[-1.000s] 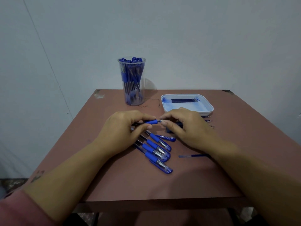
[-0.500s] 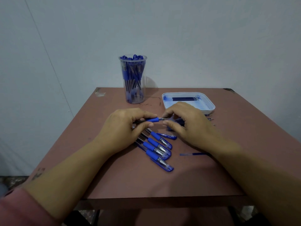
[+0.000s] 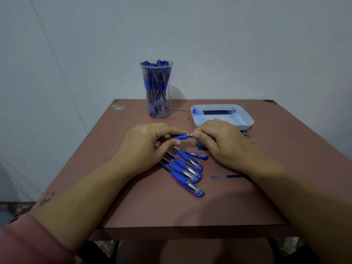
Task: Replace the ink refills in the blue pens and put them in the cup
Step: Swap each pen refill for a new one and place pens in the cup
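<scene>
Left hand (image 3: 144,147): you are gripping a blue pen (image 3: 179,137) by its barrel, fingers and thumb curling round it, and holding it level above the table (image 3: 152,206).
Right hand (image 3: 219,143): you are pinching the metal tip end of that same pen between thumb and forefinger.
Pen in hand: it is lying crosswise between your two hands, its blue grip pointing toward your right hand.
Pens on the table (image 3: 182,168): several are lying side by side just below your left hand, caps pointing right and toward you.
Loose cap (image 3: 198,155): it is lying beside those pens, near your right hand.
Cup (image 3: 157,88): it is standing upright at the far edge, packed with blue pens, well apart from your hands.
Tray (image 3: 247,125): it is sitting right of the cup, just beyond your right hand, holding dark refills (image 3: 217,112) along its far side.
Loose refill (image 3: 228,176): it is lying on the table by your right wrist.
</scene>
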